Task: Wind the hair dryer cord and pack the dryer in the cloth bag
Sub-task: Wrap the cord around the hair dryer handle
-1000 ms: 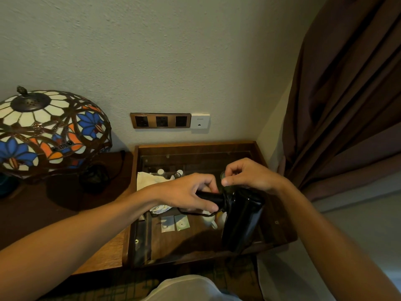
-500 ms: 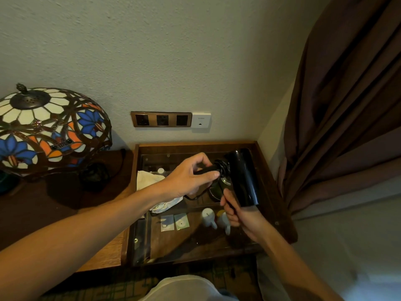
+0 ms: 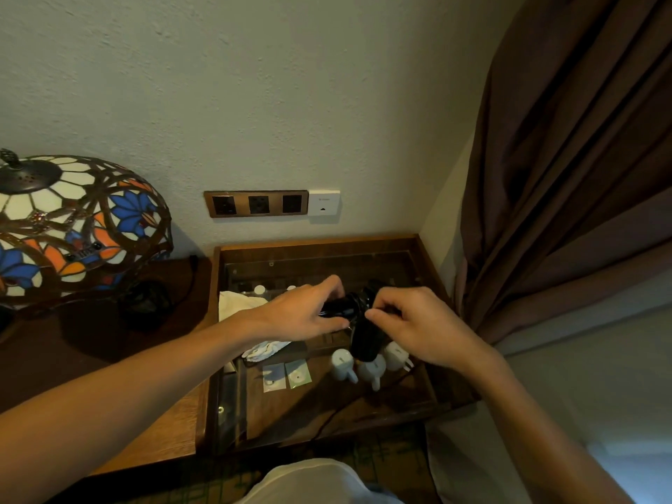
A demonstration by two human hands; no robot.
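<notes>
Both hands hold the black hair dryer (image 3: 363,334) above the glass-topped wooden tray (image 3: 429,263). The left hand (image 3: 305,314) is closed around the dryer's handle, which points toward the left forearm. The right hand (image 3: 418,323) is curled over the top of the dryer where handle meets barrel, fingertips (image 3: 372,314) pinched there; whether they pinch the cord (image 3: 338,412) cannot be told. The barrel hangs downward between the two hands, its end just above three white cups (image 3: 371,365).

Compared with half a second earlier, the right hand has moved from beneath the dryer to above it, and the barrel, then tilted up toward the wall, now points down toward the viewer. The left hand keeps its grip on the handle.

A thin dark cord trails from under the hands across the tray toward its near edge. The white cloth bag (image 3: 238,303) lies crumpled in the tray, partly under the left wrist. Two small sachets (image 3: 287,376) lie below the left hand. A stained-glass lamp (image 3: 80,227) stands well to the left of the left arm; a curtain (image 3: 567,176) hangs beyond the right hand.
</notes>
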